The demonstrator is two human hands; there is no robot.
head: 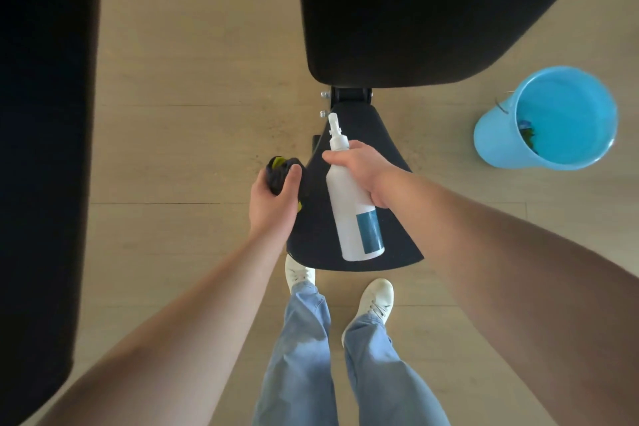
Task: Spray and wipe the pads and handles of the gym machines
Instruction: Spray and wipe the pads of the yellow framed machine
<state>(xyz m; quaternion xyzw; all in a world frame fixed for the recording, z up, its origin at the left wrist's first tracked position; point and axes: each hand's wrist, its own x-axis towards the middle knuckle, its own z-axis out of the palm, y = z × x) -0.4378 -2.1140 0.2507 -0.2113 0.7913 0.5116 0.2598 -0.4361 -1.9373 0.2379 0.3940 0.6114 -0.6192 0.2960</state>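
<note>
While the right hand curls round the white spray bottle above the black seat pad, the left hand grips a balled dark cloth at that pad's left edge. Spraying looks to be the step in hand; next the nozzle needs pressing, then the cloth wipes the pad.

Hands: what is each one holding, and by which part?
The right hand grips the spray bottle around its upper body, near the neck. The left hand grips a bunched dark cloth, whose top sticks out above the fingers.
</note>
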